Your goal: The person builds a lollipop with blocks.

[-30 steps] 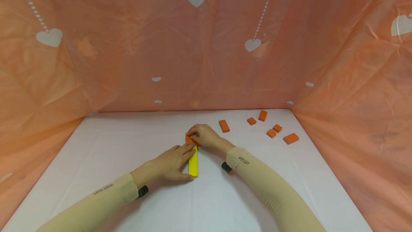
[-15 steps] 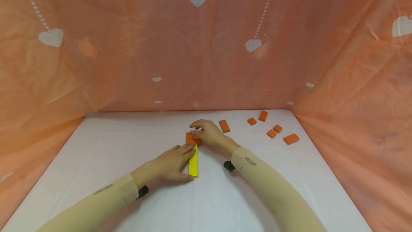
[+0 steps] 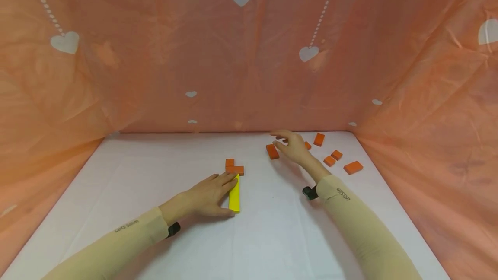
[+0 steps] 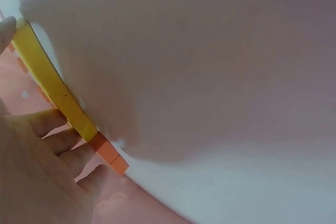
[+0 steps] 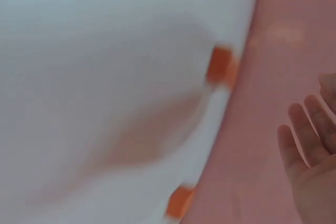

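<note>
A long yellow block (image 3: 234, 197) lies on the white table, pointing away from me. My left hand (image 3: 207, 194) rests against it, thumb at its near end and nearly straight fingers at its far end. The left wrist view shows those fingers beside the yellow block (image 4: 50, 77) and a short orange block (image 4: 108, 154). Just past the yellow one, an oblong orange block (image 3: 238, 170) and a small orange block (image 3: 230, 162) touch each other. To the right, my right hand (image 3: 295, 147) holds nothing, above the table beside an oblong orange block (image 3: 272, 151). It partly covers a small orange block (image 3: 308, 145).
Farther right lie two oblong orange blocks (image 3: 319, 139) (image 3: 353, 167) and two small orange blocks (image 3: 329, 160) (image 3: 336, 154) side by side. A pink cloth with hearts (image 3: 241, 55) walls the table's back and sides.
My right hand has let go at the orange blocks by the yellow one and moved right toward the loose blocks. The left hand stays in place.
</note>
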`<state>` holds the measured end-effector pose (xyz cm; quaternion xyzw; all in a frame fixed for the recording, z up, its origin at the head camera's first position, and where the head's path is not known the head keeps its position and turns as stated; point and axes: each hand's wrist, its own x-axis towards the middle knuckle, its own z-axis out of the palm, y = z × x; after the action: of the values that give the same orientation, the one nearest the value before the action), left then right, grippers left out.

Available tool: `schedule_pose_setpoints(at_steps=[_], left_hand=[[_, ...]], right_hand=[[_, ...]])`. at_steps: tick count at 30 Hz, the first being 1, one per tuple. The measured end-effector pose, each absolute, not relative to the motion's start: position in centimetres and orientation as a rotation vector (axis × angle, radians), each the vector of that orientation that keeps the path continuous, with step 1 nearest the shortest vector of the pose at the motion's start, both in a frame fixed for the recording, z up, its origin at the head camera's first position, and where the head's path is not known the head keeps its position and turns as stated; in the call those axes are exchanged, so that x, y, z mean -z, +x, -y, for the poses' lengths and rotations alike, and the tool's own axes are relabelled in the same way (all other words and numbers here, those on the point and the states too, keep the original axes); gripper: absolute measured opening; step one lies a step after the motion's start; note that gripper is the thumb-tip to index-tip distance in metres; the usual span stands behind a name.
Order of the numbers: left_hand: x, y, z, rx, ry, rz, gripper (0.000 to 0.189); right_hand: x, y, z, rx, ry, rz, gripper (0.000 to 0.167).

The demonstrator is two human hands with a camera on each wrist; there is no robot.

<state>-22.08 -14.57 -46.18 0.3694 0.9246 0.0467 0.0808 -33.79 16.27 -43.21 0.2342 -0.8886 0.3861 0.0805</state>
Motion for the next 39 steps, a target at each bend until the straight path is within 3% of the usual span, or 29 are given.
schedule_pose_setpoints(at_steps=[8, 14, 39], left_hand=[[46.3, -22.1, 14.5, -0.142, 1.082, -2.754, 0.095], [46.4, -22.1, 14.6, -0.129, 1.085, -2.757, 0.096], [46.5, -22.3, 14.5, -0.149, 1.074, -2.764, 0.095]], right_hand=[[44.1, -34.9, -22.5, -0.99, 0.504, 2.796, 0.035], [44.7, -35.5, -25.0, -0.817, 0.512, 2.84, 0.032], [46.9, -36.8, -26.5, -0.734, 0.613, 2.882, 0.023]])
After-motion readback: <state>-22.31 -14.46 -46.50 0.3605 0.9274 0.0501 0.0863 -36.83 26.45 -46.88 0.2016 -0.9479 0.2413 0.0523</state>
